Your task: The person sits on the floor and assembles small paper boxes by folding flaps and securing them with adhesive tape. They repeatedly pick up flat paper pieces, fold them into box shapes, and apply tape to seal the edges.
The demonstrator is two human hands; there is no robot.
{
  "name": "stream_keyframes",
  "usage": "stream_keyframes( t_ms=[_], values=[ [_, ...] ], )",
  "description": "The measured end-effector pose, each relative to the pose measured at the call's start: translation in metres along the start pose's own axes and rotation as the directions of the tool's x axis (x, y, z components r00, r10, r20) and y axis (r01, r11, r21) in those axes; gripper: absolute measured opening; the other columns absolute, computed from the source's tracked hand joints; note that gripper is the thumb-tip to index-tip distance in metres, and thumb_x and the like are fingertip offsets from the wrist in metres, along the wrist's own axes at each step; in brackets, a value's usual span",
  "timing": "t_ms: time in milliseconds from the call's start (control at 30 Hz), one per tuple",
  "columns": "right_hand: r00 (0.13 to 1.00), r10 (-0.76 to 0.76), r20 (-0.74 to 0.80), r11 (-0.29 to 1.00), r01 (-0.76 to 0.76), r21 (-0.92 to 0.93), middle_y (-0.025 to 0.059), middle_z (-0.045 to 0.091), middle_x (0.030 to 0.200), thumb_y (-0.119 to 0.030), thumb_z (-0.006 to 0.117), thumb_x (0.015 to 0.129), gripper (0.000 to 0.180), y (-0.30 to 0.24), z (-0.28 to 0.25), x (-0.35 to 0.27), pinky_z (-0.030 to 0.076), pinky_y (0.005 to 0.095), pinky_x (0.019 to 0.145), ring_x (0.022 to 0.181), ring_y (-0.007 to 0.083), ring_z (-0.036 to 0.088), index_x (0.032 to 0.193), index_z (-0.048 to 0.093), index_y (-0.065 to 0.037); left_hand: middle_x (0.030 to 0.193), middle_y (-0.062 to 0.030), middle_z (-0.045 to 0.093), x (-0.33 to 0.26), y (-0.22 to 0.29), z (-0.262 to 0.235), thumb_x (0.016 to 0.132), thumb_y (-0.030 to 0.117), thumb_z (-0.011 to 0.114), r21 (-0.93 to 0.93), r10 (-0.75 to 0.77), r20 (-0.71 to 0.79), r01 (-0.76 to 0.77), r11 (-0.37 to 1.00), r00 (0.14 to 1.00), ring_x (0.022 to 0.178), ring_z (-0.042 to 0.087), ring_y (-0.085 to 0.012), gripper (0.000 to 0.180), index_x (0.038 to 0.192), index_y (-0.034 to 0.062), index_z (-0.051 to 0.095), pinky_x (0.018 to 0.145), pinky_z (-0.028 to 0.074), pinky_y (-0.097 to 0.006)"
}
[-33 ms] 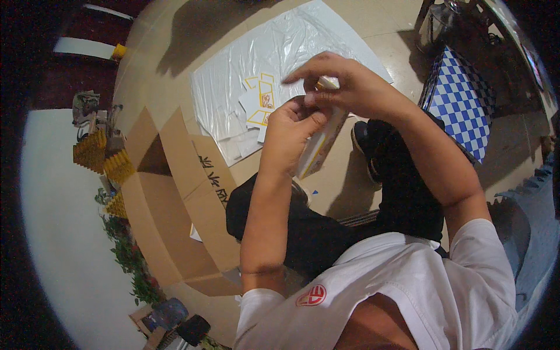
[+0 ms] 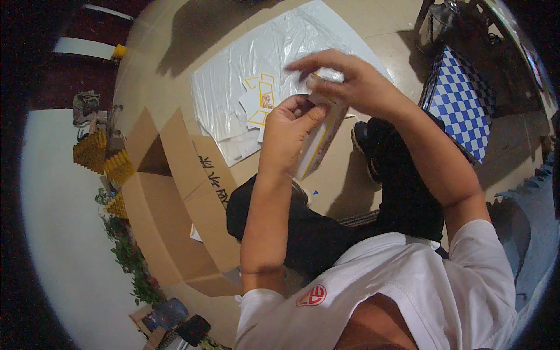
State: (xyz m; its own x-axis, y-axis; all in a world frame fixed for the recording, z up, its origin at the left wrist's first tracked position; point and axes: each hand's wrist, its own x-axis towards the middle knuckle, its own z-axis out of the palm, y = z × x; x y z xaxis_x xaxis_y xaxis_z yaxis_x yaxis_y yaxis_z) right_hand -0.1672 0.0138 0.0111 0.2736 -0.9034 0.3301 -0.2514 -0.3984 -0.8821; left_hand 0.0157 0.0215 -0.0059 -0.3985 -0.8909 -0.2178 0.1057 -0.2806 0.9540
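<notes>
A slim white carton with yellow edging stands tilted in front of me, held up over my lap. My left hand is closed round its side, with the thumb across the near face. At the upper end, my right hand has its thumb and some fingers round the carton's top flaps, while the index finger stretches out to the left. Its fingertips are slightly blurred, and the far side of the carton is hidden. Beyond the hands, several flat white and yellow card pieces lie on a plastic-covered white sheet.
To the left a large brown cardboard box stands with its flaps up. On the right there is a blue and white checkered thing near a dark-framed stand. Plants line the wall at the left.
My right hand has shifted slightly at the carton's top, its thumb moving up off my left hand. The carton's face has turned a little more toward me.
</notes>
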Motion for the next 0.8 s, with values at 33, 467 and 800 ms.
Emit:
stream_keyframes(
  t_ms=[33,467,800],
  values=[
    [0.994,0.007,-0.105,0.998,0.0,0.069,0.0075,0.062,0.113,-0.016,0.058,0.092,0.031,0.006,0.0,0.001,0.043,0.0299,0.094,0.109,0.0167,0.055,0.123,0.061,-0.012,0.085,-0.0042,0.064,0.003,-0.001,-0.002,0.083,0.009,0.071,-0.073,0.011,-0.024,-0.013,0.997,1.0,0.074,0.058,-0.0085,0.021,0.098,0.0,0.059,0.067,0.047,-0.023],
    [0.923,0.37,-0.106,0.854,-0.293,0.43,0.017,0.048,0.131,-0.04,0.066,0.087,0.068,-0.002,0.036,-0.023,0.044,0.0396,0.095,0.115,0.0308,0.052,0.142,0.036,-0.015,0.083,-0.0017,0.066,0.01,-0.003,0.005,0.084,0.015,0.072,-0.348,0.128,-0.245,-0.211,0.913,0.961,0.071,0.059,-0.0083,0.017,0.096,0.007,0.061,0.067,0.045,-0.024],
    [0.938,0.309,-0.157,0.838,-0.191,0.512,0.0076,0.06,0.105,-0.027,0.059,0.093,0.037,-0.001,0.038,-0.019,0.046,0.0289,0.086,0.096,0.0148,0.057,0.127,0.056,-0.015,0.084,-0.0039,0.068,0.005,0.0,0.006,0.083,0.013,0.07,-0.364,0.049,-0.221,-0.129,0.923,0.974,0.074,0.061,-0.0107,0.015,0.094,0.004,0.067,0.069,0.046,-0.024]
  ],
)
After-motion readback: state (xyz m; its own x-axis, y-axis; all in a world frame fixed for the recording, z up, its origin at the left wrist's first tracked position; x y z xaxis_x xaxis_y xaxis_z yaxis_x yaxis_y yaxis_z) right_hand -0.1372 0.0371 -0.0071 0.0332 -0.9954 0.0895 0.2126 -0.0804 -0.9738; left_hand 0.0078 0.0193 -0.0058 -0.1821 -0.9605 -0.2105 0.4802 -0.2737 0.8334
